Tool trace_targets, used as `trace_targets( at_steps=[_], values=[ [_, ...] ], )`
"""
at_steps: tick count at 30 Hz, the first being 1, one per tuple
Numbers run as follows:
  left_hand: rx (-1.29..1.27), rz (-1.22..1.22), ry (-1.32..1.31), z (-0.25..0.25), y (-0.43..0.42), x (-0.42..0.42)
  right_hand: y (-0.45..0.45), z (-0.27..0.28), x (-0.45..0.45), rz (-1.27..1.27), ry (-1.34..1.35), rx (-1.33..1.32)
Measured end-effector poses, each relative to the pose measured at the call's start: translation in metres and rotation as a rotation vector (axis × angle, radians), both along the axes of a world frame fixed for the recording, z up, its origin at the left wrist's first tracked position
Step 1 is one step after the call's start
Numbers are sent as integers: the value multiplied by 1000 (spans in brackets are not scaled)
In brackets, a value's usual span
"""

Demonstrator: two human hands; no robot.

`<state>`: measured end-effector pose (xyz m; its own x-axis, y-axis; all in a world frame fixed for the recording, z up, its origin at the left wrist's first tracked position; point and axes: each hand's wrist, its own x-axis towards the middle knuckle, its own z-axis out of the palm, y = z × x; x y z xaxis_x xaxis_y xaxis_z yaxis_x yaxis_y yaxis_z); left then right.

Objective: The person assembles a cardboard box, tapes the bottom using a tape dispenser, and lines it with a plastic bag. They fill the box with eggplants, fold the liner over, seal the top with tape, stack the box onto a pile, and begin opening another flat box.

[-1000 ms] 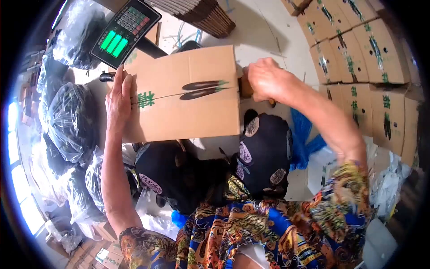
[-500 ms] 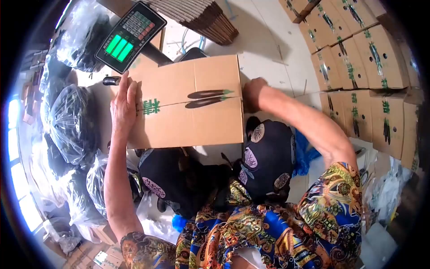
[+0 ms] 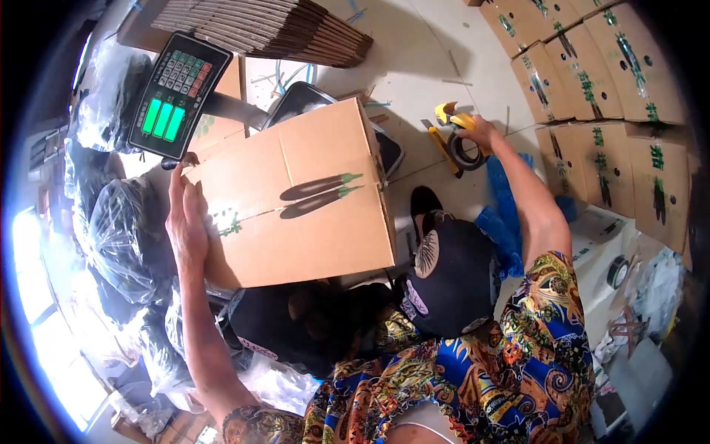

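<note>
A closed cardboard box [image 3: 310, 237] printed with two dark eggplants and green lettering sits in front of me, turned at a slant. My left hand [image 3: 188, 218] holds its left end, fingers stretched up along that side. Off to the right, low over the floor, my right hand [image 3: 481, 135] grips a yellow tape dispenser [image 3: 457, 118]. A dark tape roll [image 3: 466, 154] shows just below those fingers. Behind the box's left corner stands a scale display [image 3: 180, 96] with lit green digits. Part of a dark tray [image 3: 299, 100] shows behind the box.
Stacked eggplant boxes [image 3: 592, 89] line the right side. Flattened cardboard [image 3: 274, 29] lies at the back. Plastic bags with dark contents [image 3: 122, 237] crowd the left. Blue plastic [image 3: 503, 214] lies by my right knee, and scraps are strewn over the floor [image 3: 421, 66].
My right hand has left the box's right end and moved out to the right, now gripping the tape dispenser. The box is tilted more, and my left hand remains at its left end.
</note>
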<state>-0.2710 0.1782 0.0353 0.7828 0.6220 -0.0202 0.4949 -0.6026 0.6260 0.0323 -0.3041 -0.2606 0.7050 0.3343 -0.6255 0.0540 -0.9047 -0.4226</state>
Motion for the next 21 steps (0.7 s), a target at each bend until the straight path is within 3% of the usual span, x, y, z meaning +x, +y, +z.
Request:
trace_targets(
  at_steps=[2, 3, 6, 7, 10, 11, 13, 15, 16, 17, 21],
  values=[
    [29, -2, 32, 3, -1, 1, -9, -27, 2, -48, -58, 109],
    [40, -3, 51, 4, -2, 2, -3, -11, -6, -161, -36, 133],
    [69, -8, 56, 6, -6, 2, 24, 11, -30, -78, -596, -205],
    [-4, 3, 72, 8, -4, 1, 35, 19, -28, 100, -742, -5],
    [49, 16, 116, 9, -7, 2, 115, 94, -61, -304, -475, 758],
    [69, 9, 105, 9, -7, 3, 133, 114, -77, -138, -552, 880],
    [114, -8, 79, 6, -6, 2, 179, 205, -119, -443, -101, 1130],
    [138, 0, 82, 5, -4, 0, 214, 183, -142, -259, -417, 1255],
    [150, 0, 86, 5, -3, -1, 218, 185, -151, -336, -260, 1265],
    [143, 4, 88, 3, 2, -5, 220, 165, -151, -289, -288, 1218],
    [128, 26, 81, 2, 2, -1, 232, 20, -145, -379, -305, 1160]
  ],
)
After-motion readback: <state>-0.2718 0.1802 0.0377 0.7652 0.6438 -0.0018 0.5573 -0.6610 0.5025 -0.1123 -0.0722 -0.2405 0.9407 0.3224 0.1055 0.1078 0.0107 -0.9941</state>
